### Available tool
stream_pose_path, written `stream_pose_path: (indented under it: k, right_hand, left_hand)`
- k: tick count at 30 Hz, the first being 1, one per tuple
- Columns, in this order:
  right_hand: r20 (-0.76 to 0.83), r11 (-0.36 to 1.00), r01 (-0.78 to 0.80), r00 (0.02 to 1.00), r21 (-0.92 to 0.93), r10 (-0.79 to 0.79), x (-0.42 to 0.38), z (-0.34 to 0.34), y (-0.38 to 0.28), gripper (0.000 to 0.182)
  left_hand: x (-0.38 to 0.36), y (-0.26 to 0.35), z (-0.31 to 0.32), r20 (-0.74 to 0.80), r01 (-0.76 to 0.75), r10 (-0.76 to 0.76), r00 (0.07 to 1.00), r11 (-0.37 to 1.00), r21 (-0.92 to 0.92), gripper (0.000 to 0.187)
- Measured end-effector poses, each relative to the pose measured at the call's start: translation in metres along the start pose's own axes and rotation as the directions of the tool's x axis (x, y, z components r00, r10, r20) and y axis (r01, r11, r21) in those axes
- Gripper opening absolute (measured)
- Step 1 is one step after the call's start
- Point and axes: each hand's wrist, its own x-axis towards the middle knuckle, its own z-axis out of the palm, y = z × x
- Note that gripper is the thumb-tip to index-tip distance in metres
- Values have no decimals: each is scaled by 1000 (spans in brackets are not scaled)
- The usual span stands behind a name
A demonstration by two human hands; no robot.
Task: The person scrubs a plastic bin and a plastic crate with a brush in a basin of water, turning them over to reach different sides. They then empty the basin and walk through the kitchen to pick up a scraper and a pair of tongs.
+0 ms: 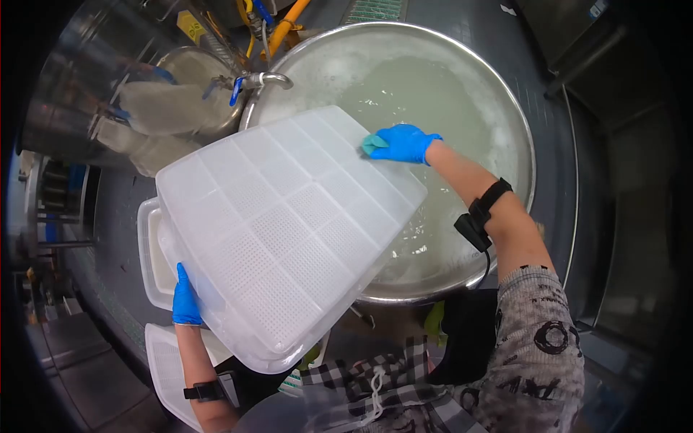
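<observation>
A large translucent white plastic tray (289,209), with a ribbed grid and perforated panels, is tilted over the near left rim of a round metal tub (530,166). My left hand (185,297), in a blue glove, grips the tray's lower left edge; its thumb shows and the other fingers are hidden. My right hand (404,143), also in a blue glove, is closed around a folded green scrubbing pad (373,145) at the tray's upper right part. Cloudy, foamy water (433,94) fills the tub.
A metal tap (278,79) with a blue lever reaches over the tub's left rim. White plastic containers (148,252) stand beside and under the tray. Another white perforated piece (166,368) lies at lower left. A second metal vessel (195,68) stands at upper left.
</observation>
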Motion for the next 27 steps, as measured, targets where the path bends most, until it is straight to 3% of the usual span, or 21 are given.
stream_pose_path:
  k: [3, 6, 10, 12, 13, 15, 18, 21, 25, 27]
  right_hand:
    - [28, 983, 73, 997, -169, -69, 9, 0, 16, 42]
    - [13, 975, 102, 995, -197, -102, -6, -19, -33, 42]
    - [146, 932, 131, 986, -337, -86, -11, -21, -21, 40]
    - [166, 900, 71, 986, -431, 2, -15, -28, -16, 40]
    - [167, 897, 73, 986, -436, 1, -13, -32, -25, 40]
    - [75, 946, 169, 985, -278, -154, -12, -30, -49, 39]
    - [101, 962, 138, 988, -237, -117, -3, -26, -39, 37]
    - [127, 908, 229, 972, -352, -196, -4, -33, -57, 36]
    - [125, 901, 167, 984, -400, -127, -4, -36, -48, 36]
    - [7, 897, 178, 981, -405, -192, -5, -34, -47, 33]
  left_hand:
    - [1, -4, -13, -1, 15, -15, 1000, 999, -50, 58]
    - [10, -14, -29, 16, 36, -35, 999, 996, -81, 58]
    - [0, -4, -23, 33, 40, -38, 999, 996, -79, 60]
    - [1, -4, -25, 10, 41, -40, 999, 998, -53, 60]
    - [2, -4, -25, -14, 42, -42, 999, 999, -24, 60]
    - [-1, -4, -22, -10, 39, -39, 999, 998, -45, 59]
    - [-2, 1, -19, -8, 18, -18, 1000, 997, -71, 58]
    - [-3, 2, -20, -30, 8, -10, 1000, 998, -61, 57]
    - [-3, 4, -19, -53, -2, 0, 999, 999, -52, 56]
    - [5, -2, -32, -28, 13, -14, 1000, 1000, -13, 58]
